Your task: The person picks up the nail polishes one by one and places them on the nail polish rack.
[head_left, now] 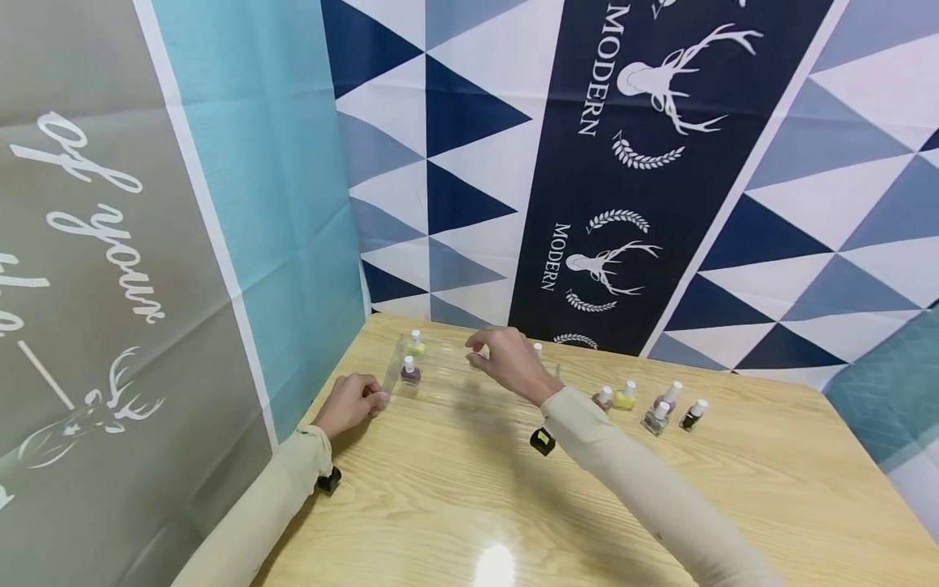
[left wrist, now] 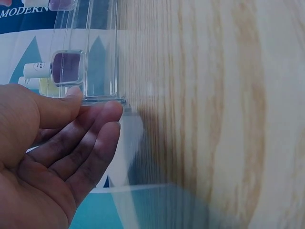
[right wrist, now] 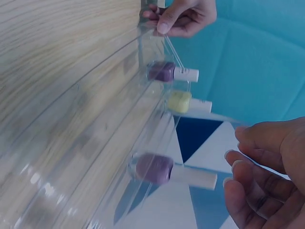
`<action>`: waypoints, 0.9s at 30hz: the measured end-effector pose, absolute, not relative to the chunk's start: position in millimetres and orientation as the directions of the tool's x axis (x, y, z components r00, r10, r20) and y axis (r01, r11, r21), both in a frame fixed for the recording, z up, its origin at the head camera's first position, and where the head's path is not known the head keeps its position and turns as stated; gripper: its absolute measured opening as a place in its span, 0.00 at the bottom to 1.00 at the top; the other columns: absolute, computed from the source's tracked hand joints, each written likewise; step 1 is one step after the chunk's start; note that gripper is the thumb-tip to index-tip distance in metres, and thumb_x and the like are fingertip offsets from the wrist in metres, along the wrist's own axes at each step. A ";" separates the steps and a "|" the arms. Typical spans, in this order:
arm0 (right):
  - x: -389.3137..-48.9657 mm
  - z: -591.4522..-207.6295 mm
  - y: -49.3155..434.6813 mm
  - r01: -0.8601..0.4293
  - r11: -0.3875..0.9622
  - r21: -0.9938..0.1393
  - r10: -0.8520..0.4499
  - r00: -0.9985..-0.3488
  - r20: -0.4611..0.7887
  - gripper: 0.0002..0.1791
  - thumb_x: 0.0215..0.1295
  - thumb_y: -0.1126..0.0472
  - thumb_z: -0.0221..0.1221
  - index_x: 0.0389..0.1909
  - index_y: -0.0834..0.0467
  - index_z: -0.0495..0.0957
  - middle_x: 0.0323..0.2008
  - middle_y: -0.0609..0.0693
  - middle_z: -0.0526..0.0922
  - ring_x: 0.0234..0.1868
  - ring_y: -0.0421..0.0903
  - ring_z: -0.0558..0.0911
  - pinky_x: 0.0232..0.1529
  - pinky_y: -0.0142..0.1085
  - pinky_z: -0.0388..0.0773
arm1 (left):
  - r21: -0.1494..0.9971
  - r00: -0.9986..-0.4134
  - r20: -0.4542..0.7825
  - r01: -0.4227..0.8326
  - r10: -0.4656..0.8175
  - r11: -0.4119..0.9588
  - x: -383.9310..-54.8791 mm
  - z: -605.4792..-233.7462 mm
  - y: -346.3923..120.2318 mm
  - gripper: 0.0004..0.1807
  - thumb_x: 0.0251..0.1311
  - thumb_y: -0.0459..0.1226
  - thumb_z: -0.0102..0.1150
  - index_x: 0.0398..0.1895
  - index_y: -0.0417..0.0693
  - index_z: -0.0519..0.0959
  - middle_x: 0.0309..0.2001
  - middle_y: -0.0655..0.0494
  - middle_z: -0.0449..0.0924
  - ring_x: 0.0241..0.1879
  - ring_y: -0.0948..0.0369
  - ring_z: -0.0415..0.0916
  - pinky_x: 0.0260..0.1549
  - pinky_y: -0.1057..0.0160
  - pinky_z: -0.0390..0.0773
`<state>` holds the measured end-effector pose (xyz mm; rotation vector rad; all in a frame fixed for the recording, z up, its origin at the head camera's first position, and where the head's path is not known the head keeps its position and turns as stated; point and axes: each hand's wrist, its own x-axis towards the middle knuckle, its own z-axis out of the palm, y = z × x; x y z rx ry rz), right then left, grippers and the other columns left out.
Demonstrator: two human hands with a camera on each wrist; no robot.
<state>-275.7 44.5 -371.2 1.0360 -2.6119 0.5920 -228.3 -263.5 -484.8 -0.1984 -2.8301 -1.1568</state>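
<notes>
Wooden table [head_left: 411, 505], left grip [head_left: 354, 403] pinching clear rack [left wrist: 101, 62]; right grip [head_left: 509, 357] near polish bottles [right wrist: 155, 168]

Left hand [head_left: 354, 403]: pinching the clear rack [left wrist: 101, 71] at its left end
Right hand [head_left: 508, 359]: raised above the clear rack, fingers loosely curled
Sleeved arms [head_left: 634, 485]: stretched toward the clear rack

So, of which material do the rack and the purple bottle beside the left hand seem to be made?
Rack: probably acrylic, clear and glossy; the table shows through, and highlights streak it. Bottle: likely smooth glass, from its transparent border around the purple. Its cap: opaque white, perhaps plastic.
</notes>
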 end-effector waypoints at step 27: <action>-264.0 -376.4 159.6 -0.638 0.727 -0.254 -0.494 -0.743 0.451 0.05 0.65 0.62 0.71 0.39 0.59 0.89 0.34 0.48 0.88 0.24 0.37 0.77 0.33 0.40 0.78 | 0.703 -0.990 0.110 0.144 0.093 0.697 -225.7 -483.9 -265.0 0.10 0.71 0.36 0.64 0.29 0.46 0.84 0.21 0.56 0.81 0.20 0.58 0.76 0.21 0.62 0.71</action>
